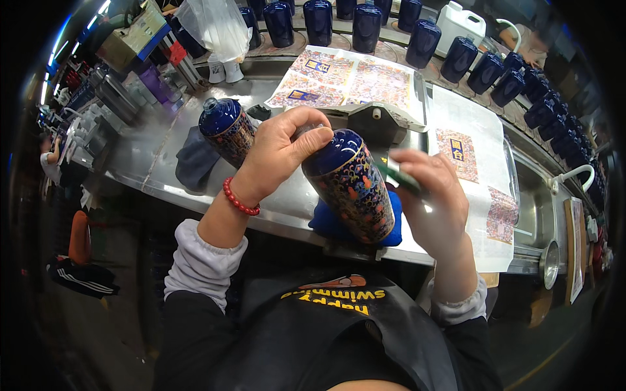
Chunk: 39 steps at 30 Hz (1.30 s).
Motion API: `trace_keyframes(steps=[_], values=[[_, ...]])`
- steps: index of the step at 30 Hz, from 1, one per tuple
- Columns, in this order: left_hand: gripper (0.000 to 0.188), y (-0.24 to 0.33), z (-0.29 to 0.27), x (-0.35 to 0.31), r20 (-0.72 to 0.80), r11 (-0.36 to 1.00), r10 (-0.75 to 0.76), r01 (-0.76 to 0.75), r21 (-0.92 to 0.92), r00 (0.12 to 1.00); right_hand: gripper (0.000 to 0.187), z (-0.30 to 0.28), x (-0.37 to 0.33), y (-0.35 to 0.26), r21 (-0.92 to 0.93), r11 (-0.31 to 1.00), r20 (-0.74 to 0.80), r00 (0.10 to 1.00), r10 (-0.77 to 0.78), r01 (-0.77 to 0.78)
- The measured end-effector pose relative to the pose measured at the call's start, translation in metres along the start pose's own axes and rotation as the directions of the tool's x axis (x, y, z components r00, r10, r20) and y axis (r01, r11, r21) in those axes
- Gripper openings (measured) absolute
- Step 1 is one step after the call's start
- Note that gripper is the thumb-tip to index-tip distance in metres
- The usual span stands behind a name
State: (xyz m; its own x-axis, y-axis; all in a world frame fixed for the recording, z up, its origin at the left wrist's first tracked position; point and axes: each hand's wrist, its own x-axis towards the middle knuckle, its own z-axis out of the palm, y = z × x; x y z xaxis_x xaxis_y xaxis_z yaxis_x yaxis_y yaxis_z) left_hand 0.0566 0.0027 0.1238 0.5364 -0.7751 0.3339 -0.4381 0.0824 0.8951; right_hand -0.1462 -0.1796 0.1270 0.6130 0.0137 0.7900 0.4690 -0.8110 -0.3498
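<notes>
Glossy cylindrical bottle (pixel 355 189), left fingers (pixel 305 118) round its top, right fingers (pixel 425 169) round a slim green tool (pixel 395 174)

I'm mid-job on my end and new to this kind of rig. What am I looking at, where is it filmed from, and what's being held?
There is no machine here, just a person's two bare hands. The single picture comes from a wide fisheye camera on their head, looking down, so straight edges bend near the rim. The left hand grips the top of a dark blue bottle with a colourful pattern; a blue cloth shows beneath it. The right hand holds a slim green tool, too blurred to identify. On the metal table are a second patterned bottle and printed sheets. Plain blue bottles line the far side.
</notes>
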Motion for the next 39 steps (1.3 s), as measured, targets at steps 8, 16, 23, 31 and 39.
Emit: trace_keyframes(steps=[8,16,23,31,39], values=[[0.021,-0.005,-0.007,0.007,0.1,0.998,-0.052,0.054,-0.015,0.994,0.062,0.018,0.005,0.004,-0.293,0.956,0.193,0.977,0.095,-0.035],[0.02,-0.007,-0.006,0.009,0.098,0.999,-0.043,0.044,-0.003,0.994,0.06,0.02,0.012,0.007,-0.32,0.944,0.252,0.968,0.008,0.076],[0.02,-0.006,-0.005,0.009,0.094,0.999,-0.032,0.033,-0.01,0.995,0.055,0.021,0.016,0.005,-0.242,0.97,0.217,0.975,0.052,0.002],[0.02,-0.006,-0.005,0.009,0.093,0.999,-0.034,0.035,-0.008,0.995,0.057,0.023,0.019,0.005,-0.22,0.975,0.228,0.973,0.036,0.016],[0.021,-0.007,-0.005,0.011,0.09,1.0,-0.032,0.031,0.003,0.995,0.05,0.025,0.023,0.005,-0.227,0.974,0.196,0.979,0.054,-0.009]])
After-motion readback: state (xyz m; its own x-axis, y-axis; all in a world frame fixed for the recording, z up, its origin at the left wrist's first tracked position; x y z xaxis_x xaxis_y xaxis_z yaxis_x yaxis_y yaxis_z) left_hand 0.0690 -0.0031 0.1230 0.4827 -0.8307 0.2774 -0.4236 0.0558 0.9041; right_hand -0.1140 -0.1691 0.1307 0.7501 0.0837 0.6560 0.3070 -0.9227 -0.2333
